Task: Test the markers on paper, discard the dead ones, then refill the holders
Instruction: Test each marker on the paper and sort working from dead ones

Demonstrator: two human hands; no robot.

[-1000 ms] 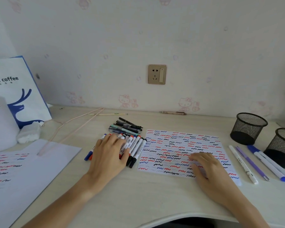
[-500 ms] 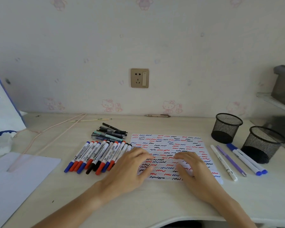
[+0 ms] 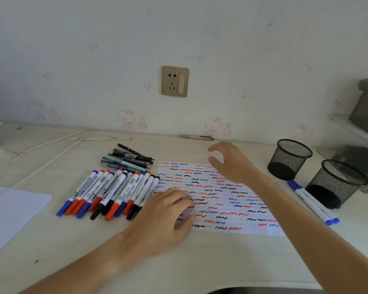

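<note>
Resting left hand (image 3: 170, 211) on test paper (image 3: 227, 206), fingers loosely curled; right hand (image 3: 232, 162) above it, spread, empty.

The test sheet (image 3: 219, 198) lies on the counter (image 3: 200, 257), near its middle. Just left of it lies a row of markers (image 3: 113, 194) side by side, the rightmost touching the sheet's left edge. Behind that row sits a small heap of pens (image 3: 128, 159). Further back, along the wall, lie a single pen (image 3: 197, 137) and, to its left, a thin stick (image 3: 100, 139). Right of the sheet stand two mesh holders, the far holder (image 3: 289, 159) behind and left of the near holder (image 3: 336, 183). Two markers (image 3: 312, 202) lie in front of the holders. At the counter's left edge lies another paper sheet (image 3: 11, 211). The left hand (image 3: 168, 215) rests on the test sheet's near left part; the right hand (image 3: 232, 162) hovers above its far edge.
</note>
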